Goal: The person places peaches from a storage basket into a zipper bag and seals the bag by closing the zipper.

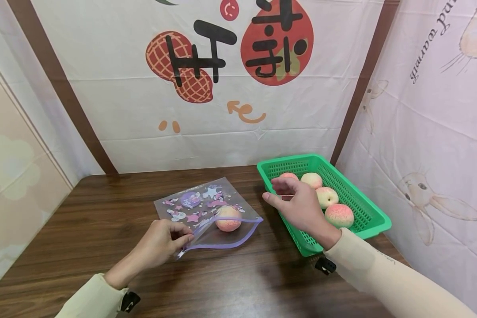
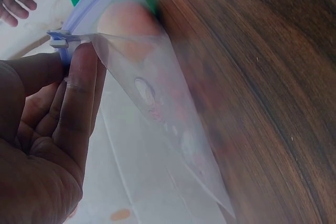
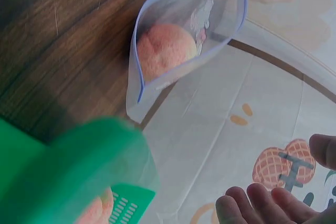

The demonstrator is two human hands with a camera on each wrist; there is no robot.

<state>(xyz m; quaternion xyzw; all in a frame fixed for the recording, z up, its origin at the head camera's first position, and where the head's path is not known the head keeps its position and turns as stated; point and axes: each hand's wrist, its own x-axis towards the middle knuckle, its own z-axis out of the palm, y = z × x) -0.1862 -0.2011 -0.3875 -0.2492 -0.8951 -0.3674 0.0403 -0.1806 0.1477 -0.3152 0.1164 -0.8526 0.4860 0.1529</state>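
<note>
A clear zip bag with printed cartoon figures and a purple zip edge lies on the table, its mouth spread apart. Inside it sits one peach, also visible through the opening in the right wrist view. My left hand pinches the bag's corner beside the white slider. Above the near left side of the green basket hovers my right hand, fingers loosely bent and nothing held. Several peaches lie in the basket, among them a red-speckled peach and a paler peach.
The dark wooden table carries the bag and the basket. A printed cloth hangs behind the table, and another cloth with rabbits hangs close to the basket on the right.
</note>
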